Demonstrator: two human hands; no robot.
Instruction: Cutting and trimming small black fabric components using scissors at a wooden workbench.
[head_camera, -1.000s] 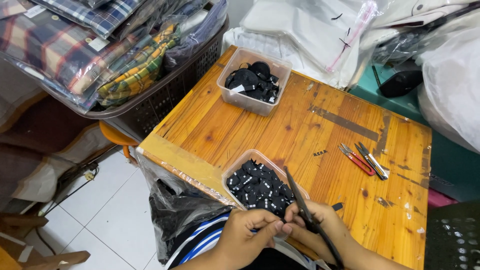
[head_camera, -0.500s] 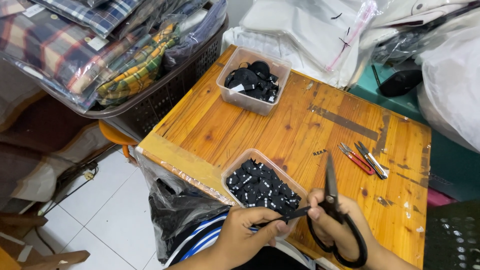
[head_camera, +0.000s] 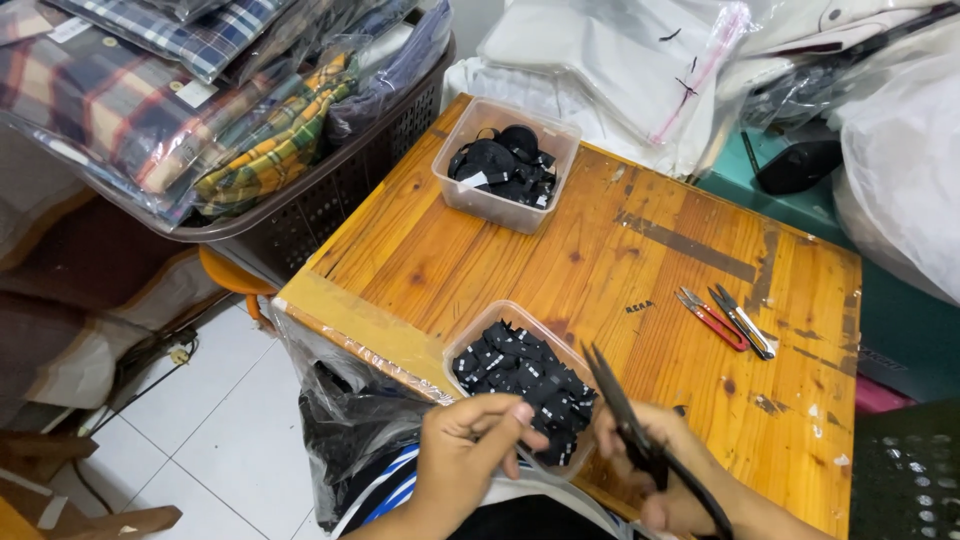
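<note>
The right hand (head_camera: 665, 470) holds a pair of black scissors (head_camera: 640, 445), its grip closed through the handle loops; the blades stand parted and point up and away over the counter (head_camera: 560, 250). The left hand (head_camera: 470, 440) pinches a narrow dark strip (head_camera: 525, 462) between thumb and forefinger, grip narrow and closed on it, with the strip running toward the scissors (its far end is hard to make out against the hand).

Both hands work at the near edge of the counter, just beside a clear plastic tub (head_camera: 478, 340) filled with small black cut pieces (head_camera: 520, 372). A second clear tub (head_camera: 500, 205) at the far side holds coiled black ribbon (head_camera: 495, 160).

Step in hand, as judged: cutting the strip into short pieces. With the blades parted, the strip must sit squarely between them, pulled taut, with the left fingertips clear of the cutting line.

Two thread snips (head_camera: 728, 320), one red-handled, lie well apart to the right. A basket (head_camera: 330, 195) of bagged plaid shirts (head_camera: 150, 90) stands to the left.
</note>
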